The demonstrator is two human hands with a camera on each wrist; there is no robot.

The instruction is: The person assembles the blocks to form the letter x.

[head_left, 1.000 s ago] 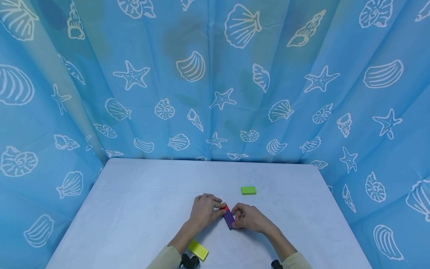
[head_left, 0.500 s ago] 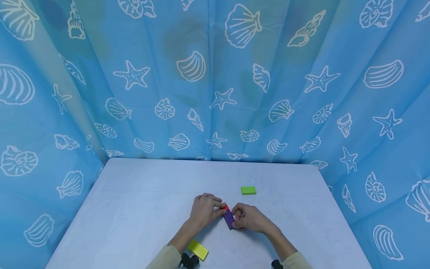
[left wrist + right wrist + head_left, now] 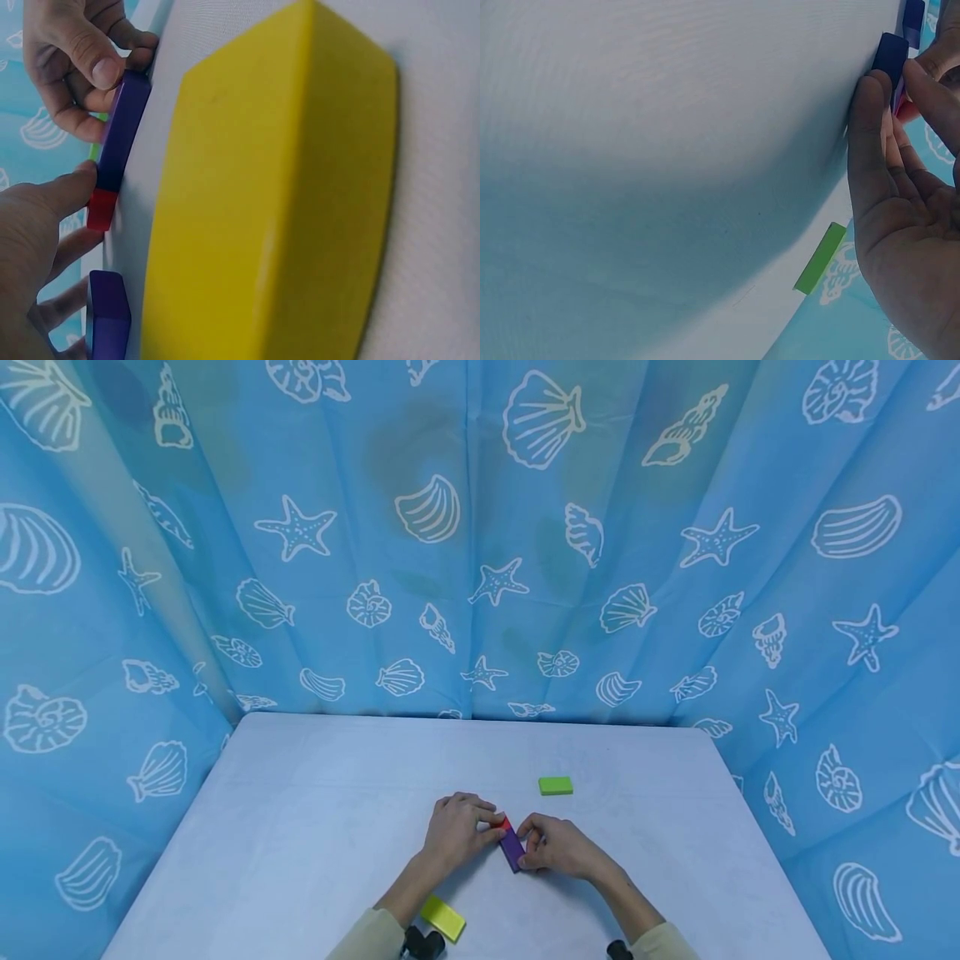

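Observation:
A purple block (image 3: pixel 512 852) lies slanted on the table, and a red block (image 3: pixel 505 823) shows at its far end. Thumb and index finger of my left hand (image 3: pixel 456 828) pinch at the red block, the thumb close to where the two colours meet. From the other side my right hand (image 3: pixel 561 847) grips the near part of the purple block between thumb and bent fingers. Below the left palm stands a second purple block (image 3: pixel 109 319), seen in the left wrist view and hidden from the head view.
On the white table (image 3: pixel 315 793), a yellow block (image 3: pixel 442 918) lies beside my left forearm and looms large in the left wrist view. Beyond the hands sits a green block (image 3: pixel 556 786). A blue shell-print curtain (image 3: pixel 420 568) surrounds the table's back and sides.

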